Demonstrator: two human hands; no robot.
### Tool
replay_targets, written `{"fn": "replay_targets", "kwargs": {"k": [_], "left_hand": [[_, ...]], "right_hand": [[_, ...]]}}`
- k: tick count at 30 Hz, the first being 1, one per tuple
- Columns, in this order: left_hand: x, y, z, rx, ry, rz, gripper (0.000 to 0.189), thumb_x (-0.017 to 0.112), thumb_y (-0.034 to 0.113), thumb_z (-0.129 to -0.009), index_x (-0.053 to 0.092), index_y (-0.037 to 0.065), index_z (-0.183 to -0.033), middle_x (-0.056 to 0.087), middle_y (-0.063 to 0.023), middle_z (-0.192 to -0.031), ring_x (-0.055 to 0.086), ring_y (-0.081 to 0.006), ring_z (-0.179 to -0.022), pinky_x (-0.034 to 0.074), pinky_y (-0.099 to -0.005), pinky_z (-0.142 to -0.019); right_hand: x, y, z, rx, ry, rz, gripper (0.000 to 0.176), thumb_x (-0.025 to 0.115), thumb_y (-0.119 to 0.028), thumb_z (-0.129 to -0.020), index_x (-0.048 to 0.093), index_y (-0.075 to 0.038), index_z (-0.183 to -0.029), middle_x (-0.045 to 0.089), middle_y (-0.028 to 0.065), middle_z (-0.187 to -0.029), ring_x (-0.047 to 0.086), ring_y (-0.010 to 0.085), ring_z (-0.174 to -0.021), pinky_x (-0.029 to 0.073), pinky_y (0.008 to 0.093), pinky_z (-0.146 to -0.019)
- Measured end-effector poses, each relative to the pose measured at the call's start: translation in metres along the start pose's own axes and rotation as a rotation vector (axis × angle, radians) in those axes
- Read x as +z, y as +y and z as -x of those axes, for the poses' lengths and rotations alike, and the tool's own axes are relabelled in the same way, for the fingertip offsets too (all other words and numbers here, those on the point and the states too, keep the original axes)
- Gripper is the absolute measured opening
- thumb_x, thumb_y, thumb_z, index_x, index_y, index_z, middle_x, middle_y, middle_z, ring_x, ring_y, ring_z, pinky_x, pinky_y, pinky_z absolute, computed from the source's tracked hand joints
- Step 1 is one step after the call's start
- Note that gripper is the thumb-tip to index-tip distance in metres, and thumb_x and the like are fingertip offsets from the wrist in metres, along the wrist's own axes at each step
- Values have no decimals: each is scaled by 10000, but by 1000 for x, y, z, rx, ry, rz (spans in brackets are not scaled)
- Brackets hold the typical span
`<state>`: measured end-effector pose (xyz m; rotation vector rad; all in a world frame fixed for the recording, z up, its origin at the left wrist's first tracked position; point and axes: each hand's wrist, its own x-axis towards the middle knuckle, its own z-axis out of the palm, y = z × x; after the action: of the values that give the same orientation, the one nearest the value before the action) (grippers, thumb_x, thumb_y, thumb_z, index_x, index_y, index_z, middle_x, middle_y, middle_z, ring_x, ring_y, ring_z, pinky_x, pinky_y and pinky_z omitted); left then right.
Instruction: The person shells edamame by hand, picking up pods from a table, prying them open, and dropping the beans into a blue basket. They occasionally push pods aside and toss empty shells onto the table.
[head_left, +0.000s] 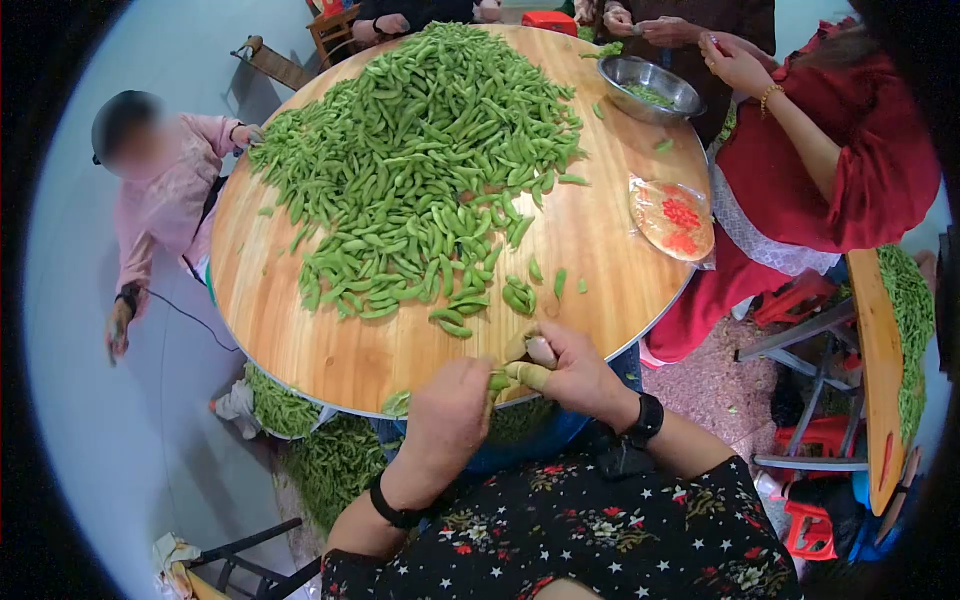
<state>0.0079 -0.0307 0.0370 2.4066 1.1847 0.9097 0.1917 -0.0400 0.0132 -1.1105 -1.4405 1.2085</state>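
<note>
Wood-grained and round, a table [290, 345] takes up the middle of the room. Heaped green pods [420, 130] cover its centre, reaching to the far and left edges and thinning out toward the near edge. Beyond the right edge sits a person in red [840, 170]; by the left edge is a person in pink [175, 185]. Below the near edge, a blue container [570, 430] shows partly. A clear-wrapped package [650, 215] lies along the right edge, with a metal bowl [622, 72] farther back. At the near edge, the left hand [450, 415] is curled nearly closed, its fingertips pinching one green pod [498, 381]. Opposite, the right hand [575, 370] has its fingers bent inward, a tip against that pod; whether they grip it, I cannot tell.
</note>
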Motion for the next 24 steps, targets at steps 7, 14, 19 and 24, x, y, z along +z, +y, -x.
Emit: {"fn": "replay_targets", "kwargs": {"k": [7, 14, 19, 24], "left_hand": [[-5, 5, -6, 190, -99, -30, 137, 642, 98, -699, 524, 51, -750, 487, -103, -659, 542, -305, -634, 435, -408, -569], [-18, -6, 3, -147, -428, 657, 122, 577, 129, -843, 569, 8, -843, 537, -144, -703, 548, -318, -643, 426, -358, -576], [-27, -12, 10, -116, -453, 599, 144, 547, 142, -872, 581, 2, -875, 540, -152, -713, 545, -322, -643, 425, -359, -583], [-40, -5, 21, -107, -436, 370, 155, 588, 174, -855, 599, 21, -873, 566, -153, -722, 587, -332, -688, 445, -382, -591]], "right_hand": [[1, -17, -2, 203, -28, -178, 152, 665, -165, -847, 557, -60, -870, 553, 11, -677, 492, 76, -554, 401, 242, -486], [-11, -18, 2, 531, -342, -528, 122, 657, -117, -851, 580, -67, -931, 598, 33, -717, 524, 79, -496, 389, 201, -428], [-1, -13, 3, 324, -427, -371, 138, 665, -115, -829, 574, -68, -920, 572, 8, -708, 510, 75, -549, 388, 207, -476], [6, -10, 0, -102, -431, 181, 120, 600, -44, -748, 517, -26, -831, 512, 97, -695, 501, 240, -621, 424, 322, -592]]}}
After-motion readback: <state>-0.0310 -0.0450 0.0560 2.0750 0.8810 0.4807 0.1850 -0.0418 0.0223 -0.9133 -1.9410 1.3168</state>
